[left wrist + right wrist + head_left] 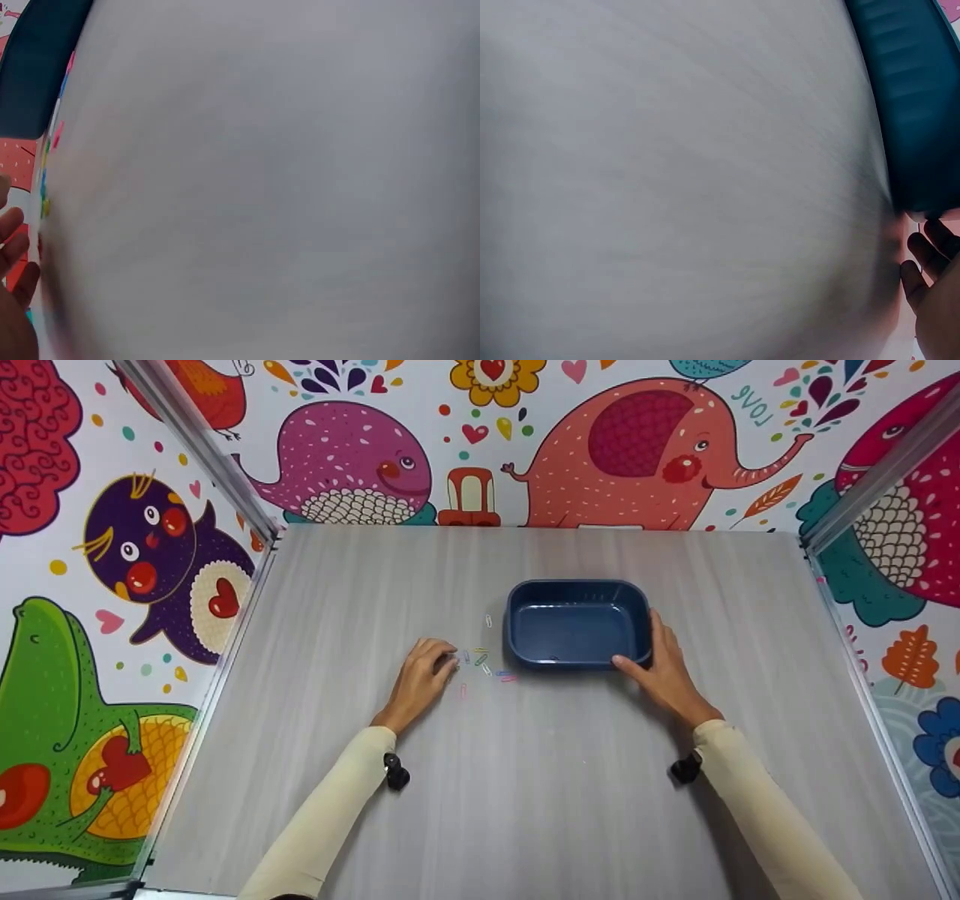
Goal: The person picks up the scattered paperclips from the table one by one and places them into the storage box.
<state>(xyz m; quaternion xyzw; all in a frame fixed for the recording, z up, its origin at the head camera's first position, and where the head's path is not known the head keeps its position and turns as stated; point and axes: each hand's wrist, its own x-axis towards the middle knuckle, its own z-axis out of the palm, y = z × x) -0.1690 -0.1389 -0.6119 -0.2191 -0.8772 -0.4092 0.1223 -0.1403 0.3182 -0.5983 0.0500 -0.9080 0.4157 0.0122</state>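
Note:
A dark blue rectangular tray (577, 630) with rounded corners stands on the table, its inside bare. My right hand (664, 675) grips its near right corner, thumb at the front rim and fingers along the right side; the right wrist view shows those fingers (928, 259) beside the tray wall (915, 105). Left of the tray lie several small coloured paper clips (481, 659), with a white one (489, 621) farther back and a pink one (463, 690) nearer. My left hand (420, 679) is just left of them, fingers loosely bent and holding nothing visible.
The grey wood-grain table (480, 810) has metal frame rails (202, 690) along its sides. Walls with printed cartoon animals (615, 450) rise at the back and both sides. A small black device (396, 772) is worn on each wrist.

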